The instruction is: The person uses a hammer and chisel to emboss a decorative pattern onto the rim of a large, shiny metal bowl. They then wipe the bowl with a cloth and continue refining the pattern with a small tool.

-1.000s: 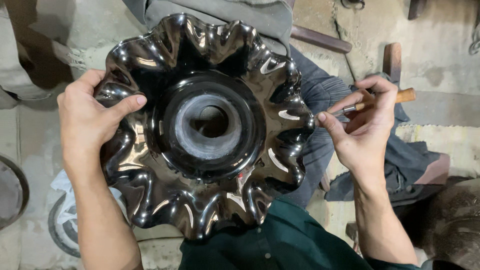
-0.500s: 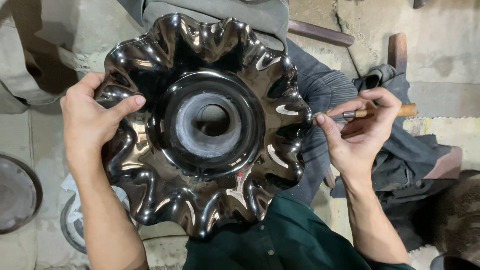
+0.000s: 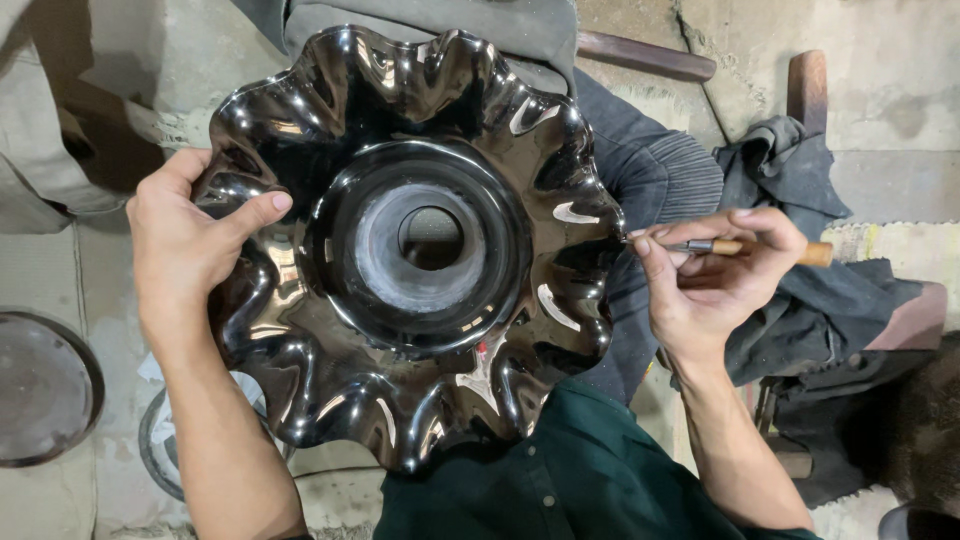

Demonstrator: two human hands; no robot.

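Seen from above, at the far left a round, dull metal dish (image 3: 40,390) lies on the concrete floor (image 3: 900,100). Next comes the left hand (image 3: 190,240), gripping the left rim of a large, glossy black metal bowl (image 3: 420,250) with a deeply scalloped, wavy edge; the thumb lies across the inner face while the other fingers curl behind the rim, out of sight. The bowl rests over the person's lap, tilted toward the camera, with a raised ring at its middle and a round hole through the centre. The flat band around that hole looks grey and matte, while the ring and the ruffled border shine with bright reflections. At the bowl's right edge, the right hand (image 3: 715,270) pinches a slim tool with a wooden handle (image 3: 745,246) between thumb and fingertips, pen-style, its fine metal tip touching the outer rim. No engraved marks can be made out on the polished surface, so the rim work appears to be at an early stage. Dark crumpled cloth (image 3: 820,260) lies behind the right hand.
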